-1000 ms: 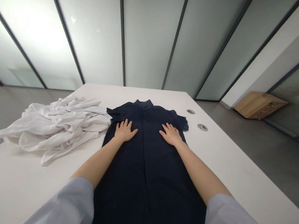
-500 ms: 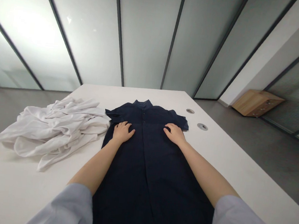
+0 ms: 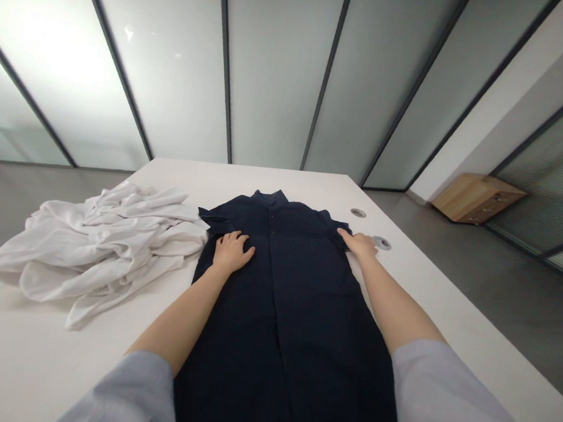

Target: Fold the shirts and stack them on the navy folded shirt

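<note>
Shirt (image 3: pixel 276 304) flat on table (image 3: pixel 450 333), beside white cloth (image 3: pixel 107 240). Left hand (image 3: pixel 231 253) rests on it, fingers slightly spread and bent, nothing grasped; right hand (image 3: pixel 361 244) at one sleeve (image 3: pixel 335 233), thumb on top, fingers partly hidden, grip cannot be told.

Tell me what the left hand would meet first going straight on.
The left hand would first meet more of the shirt it rests on; farther along, the collar seems roughly in line, though depth is hard to judge.

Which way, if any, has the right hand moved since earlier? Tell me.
Yes, rightward: the right hand is at the navy shirt's sleeve, closer to the nearer cable grommet.
</note>
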`<action>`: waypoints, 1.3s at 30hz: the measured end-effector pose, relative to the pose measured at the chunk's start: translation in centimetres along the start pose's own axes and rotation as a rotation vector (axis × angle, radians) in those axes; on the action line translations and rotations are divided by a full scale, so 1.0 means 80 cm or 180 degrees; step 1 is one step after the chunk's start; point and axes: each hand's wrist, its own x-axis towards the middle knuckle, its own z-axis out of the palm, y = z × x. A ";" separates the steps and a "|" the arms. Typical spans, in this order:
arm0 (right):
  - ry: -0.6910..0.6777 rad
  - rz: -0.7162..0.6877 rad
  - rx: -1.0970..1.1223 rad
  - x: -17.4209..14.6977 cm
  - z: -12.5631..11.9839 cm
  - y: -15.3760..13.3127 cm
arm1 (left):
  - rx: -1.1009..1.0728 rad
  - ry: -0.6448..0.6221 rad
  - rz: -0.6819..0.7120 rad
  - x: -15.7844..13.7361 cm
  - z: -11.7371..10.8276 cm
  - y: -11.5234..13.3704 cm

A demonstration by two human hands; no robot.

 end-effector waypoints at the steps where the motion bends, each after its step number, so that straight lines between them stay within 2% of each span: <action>1: 0.0024 0.0182 -0.0009 0.001 0.003 -0.005 | -0.0006 -0.0013 -0.0004 0.000 0.000 0.000; 3: 0.0038 0.0590 0.0013 0.002 0.007 -0.015 | -0.0020 -0.0042 -0.0018 0.000 -0.001 0.001; 8: -0.0096 0.0269 0.0532 0.006 0.005 -0.023 | -0.0058 -0.0064 -0.0036 0.001 -0.002 0.002; 11: 0.0037 0.0277 0.0875 0.007 -0.005 -0.018 | -0.0075 -0.0047 -0.0027 0.001 -0.001 0.002; 15: 0.0309 0.0301 0.0978 0.000 -0.021 -0.019 | -0.0098 -0.0009 -0.0014 0.002 0.001 0.001; 17: 0.0535 0.0027 0.0977 -0.010 -0.027 -0.028 | -0.0101 -0.0014 -0.0008 0.002 0.002 0.001; 20: 0.0699 -0.0680 0.0759 -0.037 -0.029 -0.050 | -0.0087 -0.0035 -0.0013 0.002 0.001 0.002; 24: 0.0395 -0.1405 0.0140 -0.082 -0.023 -0.077 | -0.0073 -0.0055 -0.0026 0.001 0.000 0.002; 29: -0.0363 -0.2191 -0.0385 -0.116 -0.011 -0.089 | -0.0087 -0.0053 -0.0014 0.001 0.000 0.003; 33: -0.0217 -0.2154 -0.0295 -0.118 -0.003 -0.086 | -0.0092 -0.0030 -0.0011 0.001 0.001 0.002; 39: -0.0813 -0.1907 -0.0686 -0.117 0.015 -0.079 | -0.0084 -0.0024 0.0001 0.001 0.001 0.001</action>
